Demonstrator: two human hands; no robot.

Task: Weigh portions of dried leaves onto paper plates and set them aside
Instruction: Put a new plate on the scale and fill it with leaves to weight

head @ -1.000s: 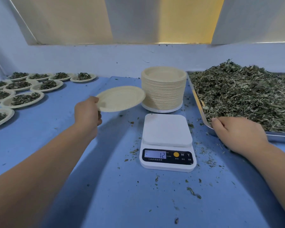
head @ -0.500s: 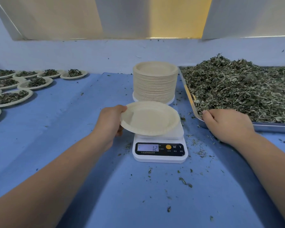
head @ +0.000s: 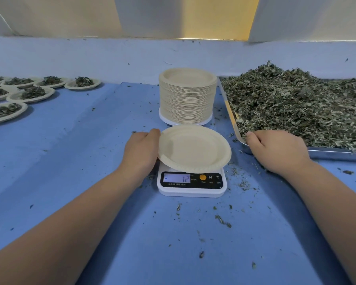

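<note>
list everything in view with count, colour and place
empty plate: one, cream, tilted over the scale
scale: one, white, table centre, display shows 12
plate stack: one, cream, behind the scale
tray: one, silver, right side
dried leaves: one heap, grey-green, in the tray
filled plates: at least seven, cream with dark leaves, far left
table cover: one, blue, under everything
leaf crumbs: many, dark, scattered around the scale
left grip: one, holds the empty plate's left rim
right grip: one, rests on the tray's near corner, fingers hidden
</note>
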